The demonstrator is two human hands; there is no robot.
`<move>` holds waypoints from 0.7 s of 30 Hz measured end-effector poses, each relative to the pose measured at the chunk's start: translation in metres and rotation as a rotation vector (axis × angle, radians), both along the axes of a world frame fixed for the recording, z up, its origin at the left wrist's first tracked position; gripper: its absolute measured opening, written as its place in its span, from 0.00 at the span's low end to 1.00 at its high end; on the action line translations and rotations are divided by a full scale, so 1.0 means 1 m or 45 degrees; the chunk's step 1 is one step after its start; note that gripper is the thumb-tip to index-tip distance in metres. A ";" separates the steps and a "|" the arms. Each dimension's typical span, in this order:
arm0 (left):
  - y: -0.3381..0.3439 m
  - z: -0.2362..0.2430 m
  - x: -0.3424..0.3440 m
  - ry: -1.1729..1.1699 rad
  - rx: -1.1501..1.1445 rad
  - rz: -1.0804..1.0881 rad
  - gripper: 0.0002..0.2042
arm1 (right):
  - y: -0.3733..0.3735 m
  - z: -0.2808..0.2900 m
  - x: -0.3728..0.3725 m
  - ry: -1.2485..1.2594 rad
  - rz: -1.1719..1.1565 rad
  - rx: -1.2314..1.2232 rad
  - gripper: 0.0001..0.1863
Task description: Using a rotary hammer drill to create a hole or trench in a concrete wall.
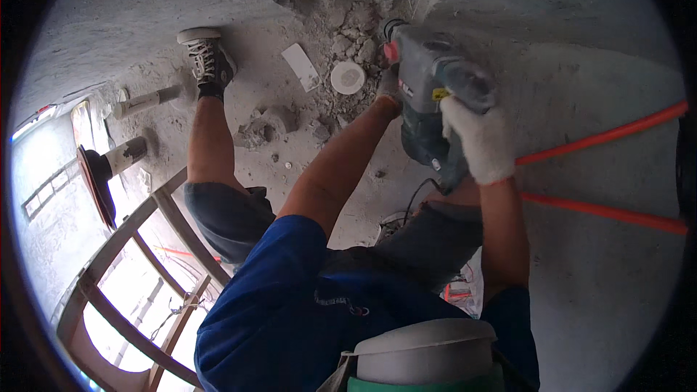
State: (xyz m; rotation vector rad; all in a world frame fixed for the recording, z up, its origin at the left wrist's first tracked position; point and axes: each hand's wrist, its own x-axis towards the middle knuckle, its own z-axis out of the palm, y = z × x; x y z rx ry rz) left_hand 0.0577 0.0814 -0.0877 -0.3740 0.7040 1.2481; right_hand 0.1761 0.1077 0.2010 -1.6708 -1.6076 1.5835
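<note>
A dark green and grey rotary hammer drill is held in both of my gloved hands, its front end toward the broken wall corner. My left hand, in a greyish glove with an orange cuff, is closed near the tool's front, by its red part; the drill body partly hides the fingers. Around the rear handle wraps my right hand, in a white knitted glove. The drill's tip is hidden behind its body. Broken rubble lies just left of the tool's front, beside a round white cap.
A flat white piece and concrete chunks lie on the floor. Two orange pipes run along the right wall. Pipe stubs stand at left, near a wooden ladder-like frame. The drill's black cord hangs near my leg.
</note>
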 end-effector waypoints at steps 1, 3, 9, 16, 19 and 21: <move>0.006 -0.010 0.003 -0.018 0.111 0.033 0.26 | 0.011 0.003 0.004 0.042 0.024 0.018 0.12; 0.014 -0.036 0.009 0.326 0.171 0.018 0.25 | 0.029 0.009 0.010 0.284 -0.135 -0.180 0.11; 0.026 -0.073 -0.002 1.331 0.314 -0.124 0.17 | 0.051 -0.006 0.006 0.339 -0.186 -0.261 0.10; 0.026 0.000 -0.021 2.416 0.407 -0.774 0.14 | 0.064 -0.037 0.028 0.551 -0.322 -0.349 0.11; 0.027 0.020 -0.021 2.253 0.275 -0.830 0.14 | 0.056 -0.050 0.047 0.577 -0.399 -0.383 0.07; 0.024 0.022 -0.024 2.220 0.107 -0.868 0.14 | 0.027 -0.065 0.051 0.662 -0.490 -0.420 0.10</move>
